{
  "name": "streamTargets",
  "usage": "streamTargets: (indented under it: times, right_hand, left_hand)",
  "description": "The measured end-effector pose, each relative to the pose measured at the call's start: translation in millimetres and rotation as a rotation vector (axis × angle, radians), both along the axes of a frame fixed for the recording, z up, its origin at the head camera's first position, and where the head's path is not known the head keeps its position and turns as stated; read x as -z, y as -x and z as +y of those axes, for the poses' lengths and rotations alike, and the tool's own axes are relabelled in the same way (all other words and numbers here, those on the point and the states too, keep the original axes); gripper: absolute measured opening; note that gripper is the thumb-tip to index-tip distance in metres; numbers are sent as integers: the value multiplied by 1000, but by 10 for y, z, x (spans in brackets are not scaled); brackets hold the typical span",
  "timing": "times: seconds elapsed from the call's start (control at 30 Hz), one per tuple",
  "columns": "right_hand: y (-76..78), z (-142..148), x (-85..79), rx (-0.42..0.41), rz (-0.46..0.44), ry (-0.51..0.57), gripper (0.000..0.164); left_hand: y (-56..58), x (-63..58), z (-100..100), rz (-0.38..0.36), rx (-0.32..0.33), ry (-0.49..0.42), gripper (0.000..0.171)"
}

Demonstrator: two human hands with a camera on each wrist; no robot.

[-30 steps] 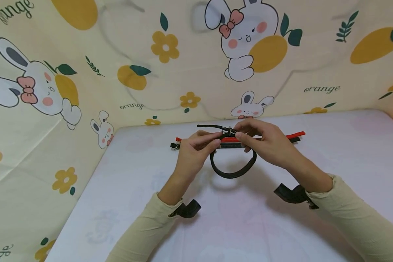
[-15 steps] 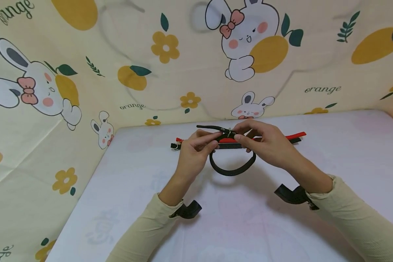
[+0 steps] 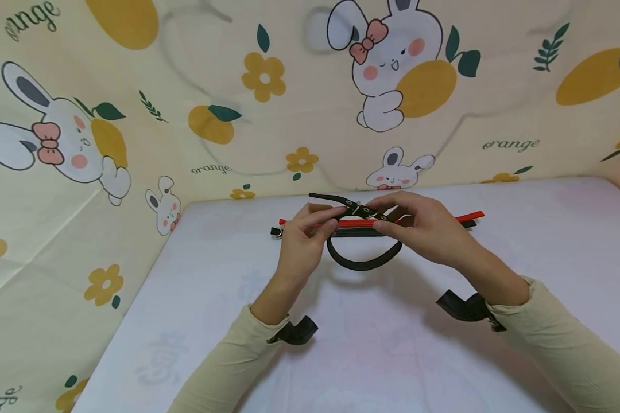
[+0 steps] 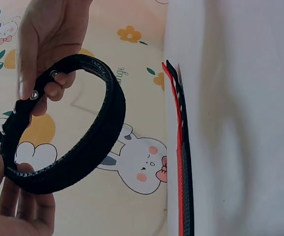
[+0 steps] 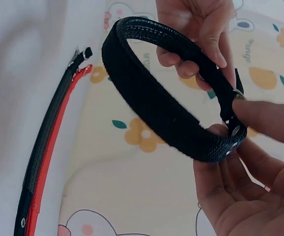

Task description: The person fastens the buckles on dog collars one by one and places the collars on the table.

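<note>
A black dog collar (image 3: 364,265), bent into a loop, is held up above the table by both hands. Its strap runs through a metal buckle (image 3: 360,210), and the thin free end (image 3: 322,197) sticks out to the left. My left hand (image 3: 301,244) pinches the loop's left side between thumb and fingers. On the right side, my right hand (image 3: 426,226) pinches the band, thumb below and fingers above. Metal eyelets (image 4: 34,95) show along the band in the left wrist view. In the right wrist view the wide padded part (image 5: 152,108) faces the camera.
Behind the hands, a red strap (image 3: 356,223) and a black strap (image 3: 359,233) lie side by side across the white table (image 3: 372,355). A cream cloth (image 3: 289,126) printed with rabbits and oranges hangs behind the table.
The collar loop has risen slightly. The right fingers have shifted a little right, so the buckle and eyelet part shows more. The head view has tilted slightly; the straps behind lie as before.
</note>
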State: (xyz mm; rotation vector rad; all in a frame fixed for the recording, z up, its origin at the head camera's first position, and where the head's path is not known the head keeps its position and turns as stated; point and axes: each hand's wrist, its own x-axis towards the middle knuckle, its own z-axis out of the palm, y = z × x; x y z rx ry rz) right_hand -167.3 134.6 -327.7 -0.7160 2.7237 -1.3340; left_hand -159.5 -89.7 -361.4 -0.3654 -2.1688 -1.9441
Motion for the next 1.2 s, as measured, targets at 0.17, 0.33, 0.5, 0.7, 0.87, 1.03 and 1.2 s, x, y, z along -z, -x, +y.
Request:
streamTargets:
  times: [0.17,0.33,0.5,0.7,0.87,1.03,1.2]
  right_hand:
    - [4,34,24,-5,12,-12,34]
    - [15,73,47,15,14,-39,37]
    - [50,95,74,21,8,-58,37]
    - [96,95,83,14,-3,-49,38]
    - [103,89,116,39,-26,-41,41]
    - [104,57,142,66,16,-89,40]
    - [122,20,140,69,51,-96,37]
  left_hand:
    - [21,5,-36,5,-18,19,25]
    - [42,21,-67,11,13,43,26]
    - [43,54,-124,-48,74,129,35]
    - [84,30,-194,-158,76,26,32]
    - [68,-9,-224,-202,110,32,31]
    - [61,3,-244,-279,124,-21,33]
    - [64,33,-284,-306,104,-23,33]
